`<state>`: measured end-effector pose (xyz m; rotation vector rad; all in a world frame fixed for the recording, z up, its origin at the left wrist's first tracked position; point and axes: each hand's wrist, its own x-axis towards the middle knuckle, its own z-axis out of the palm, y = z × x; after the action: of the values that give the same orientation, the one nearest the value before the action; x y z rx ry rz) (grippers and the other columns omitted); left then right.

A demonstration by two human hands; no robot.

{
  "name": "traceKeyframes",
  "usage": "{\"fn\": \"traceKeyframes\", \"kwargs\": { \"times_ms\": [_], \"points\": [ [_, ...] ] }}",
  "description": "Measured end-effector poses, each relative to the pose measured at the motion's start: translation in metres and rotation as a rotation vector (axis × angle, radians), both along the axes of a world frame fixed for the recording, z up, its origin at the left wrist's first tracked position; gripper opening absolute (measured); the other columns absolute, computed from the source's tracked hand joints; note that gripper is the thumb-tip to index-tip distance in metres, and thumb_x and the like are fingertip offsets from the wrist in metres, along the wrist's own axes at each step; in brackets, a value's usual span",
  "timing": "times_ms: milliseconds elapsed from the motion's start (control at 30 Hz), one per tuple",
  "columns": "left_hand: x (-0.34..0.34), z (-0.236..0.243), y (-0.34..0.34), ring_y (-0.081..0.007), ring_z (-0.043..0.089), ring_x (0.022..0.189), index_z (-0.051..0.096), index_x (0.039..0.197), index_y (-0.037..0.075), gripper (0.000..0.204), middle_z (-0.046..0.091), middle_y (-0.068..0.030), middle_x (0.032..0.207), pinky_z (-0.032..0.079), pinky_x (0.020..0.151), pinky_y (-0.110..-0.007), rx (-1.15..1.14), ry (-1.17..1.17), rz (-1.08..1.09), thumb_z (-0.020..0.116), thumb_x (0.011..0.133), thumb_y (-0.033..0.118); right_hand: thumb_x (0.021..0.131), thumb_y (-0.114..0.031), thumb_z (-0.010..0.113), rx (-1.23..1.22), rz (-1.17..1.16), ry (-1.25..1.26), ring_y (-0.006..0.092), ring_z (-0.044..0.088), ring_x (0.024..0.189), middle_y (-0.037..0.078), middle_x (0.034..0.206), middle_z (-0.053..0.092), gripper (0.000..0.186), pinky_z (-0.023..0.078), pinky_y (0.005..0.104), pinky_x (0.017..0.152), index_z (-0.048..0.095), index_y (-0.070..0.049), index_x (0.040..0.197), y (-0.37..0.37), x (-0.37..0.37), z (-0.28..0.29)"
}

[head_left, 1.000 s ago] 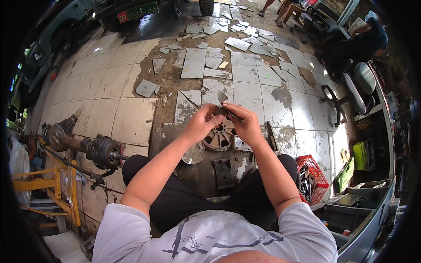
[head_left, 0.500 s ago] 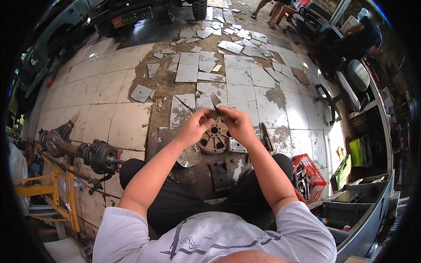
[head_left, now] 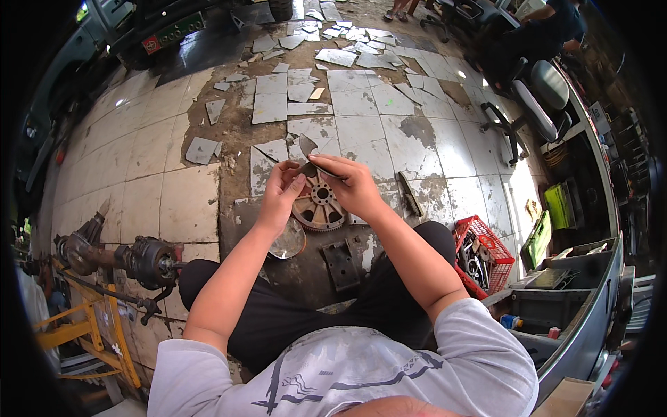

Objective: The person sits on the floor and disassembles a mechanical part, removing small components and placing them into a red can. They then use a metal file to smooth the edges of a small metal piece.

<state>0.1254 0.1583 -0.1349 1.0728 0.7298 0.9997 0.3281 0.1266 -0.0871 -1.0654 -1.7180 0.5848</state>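
Note:
A thin, dark grey sheet-like piece (head_left: 306, 146) with a pointed upper end is pinched between both hands above the floor; its exact kind is unclear. My left hand (head_left: 281, 193) grips its lower left part with thumb and fingers. On the other side, my right hand (head_left: 352, 185) closes on it, fingers bent over its edge. Below lies a toothed flywheel (head_left: 321, 215), partly covered by the hands. A round metal dish (head_left: 288, 242) sits by its lower left, and a dark metal block (head_left: 341, 266) with holes lies nearer my legs.
A brush (head_left: 410, 194) rests to the right. Near my right knee stands a red crate (head_left: 497, 254) of tools, beside a grey open drawer unit (head_left: 556, 313). An axle assembly (head_left: 149, 258) and yellow stand (head_left: 83, 326) are at left. Broken tiles (head_left: 337, 57) lie ahead; a person (head_left: 549, 31) sits far right.
The view has shifted, so floor objects appear differently placed. Both hands still hold the grey piece, with the fingers slightly rearranged, and the left fingers stand more apart.

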Motion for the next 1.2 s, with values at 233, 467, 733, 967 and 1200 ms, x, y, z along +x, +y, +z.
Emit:
{"fn": "traceKeyframes", "kwargs": {
  "times_ms": [233,467,733,967,1200],
  "points": [
    [-0.001,0.001,0.000,-0.0145,0.072,0.101,0.058,0.136,0.009,0.031,0.072,-0.0019,0.115,0.056,0.091,-0.032,-0.223,-0.201,0.052,0.064,0.111,0.026,0.080,0.016,0.063,0.010,0.003,-0.050,0.0364,0.072,0.119,0.017,0.133,0.073,0.057,0.060,0.0394,0.097,0.073,-0.004,0.133,0.001,-0.003,-0.014],
    [-0.001,-0.008,0.008,-0.0145,0.070,0.103,0.062,0.133,0.010,0.027,0.071,-0.0026,0.116,0.056,0.093,-0.033,-0.341,-0.278,0.170,0.058,0.113,0.027,0.086,0.013,0.064,-0.132,0.012,-0.061,0.0347,0.074,0.115,0.018,0.133,0.073,0.052,0.061,0.0370,0.090,0.073,-0.005,0.134,0.003,-0.016,-0.029],
    [0.004,-0.030,0.020,-0.0151,0.069,0.110,0.057,0.149,0.008,0.041,0.069,-0.0027,0.126,0.054,0.099,-0.032,-0.305,-0.144,0.160,0.058,0.113,0.028,0.098,0.004,0.066,-0.179,-0.025,0.091,0.0235,0.077,0.108,0.017,0.138,0.072,0.041,0.060,0.0331,0.089,0.070,-0.004,0.138,0.020,-0.024,-0.053],
    [0.010,-0.039,0.024,-0.0128,0.069,0.110,0.060,0.146,0.001,0.041,0.072,-0.0056,0.128,0.055,0.097,-0.030,-0.087,0.088,0.161,0.067,0.108,0.015,0.099,0.003,0.066,-0.240,-0.015,0.112,0.0239,0.077,0.107,0.016,0.140,0.071,0.042,0.060,0.0325,0.089,0.069,-0.005,0.139,0.028,-0.019,-0.068],
    [0.018,-0.042,0.024,-0.0122,0.071,0.106,0.063,0.141,0.000,0.035,0.074,-0.0057,0.121,0.056,0.095,-0.028,-0.056,0.091,0.190,0.066,0.108,0.009,0.095,0.006,0.065,-0.185,-0.055,0.096,0.0296,0.073,0.124,0.016,0.139,0.072,0.043,0.059,0.0368,0.100,0.071,-0.004,0.137,0.033,-0.014,-0.066]
  ]
}}
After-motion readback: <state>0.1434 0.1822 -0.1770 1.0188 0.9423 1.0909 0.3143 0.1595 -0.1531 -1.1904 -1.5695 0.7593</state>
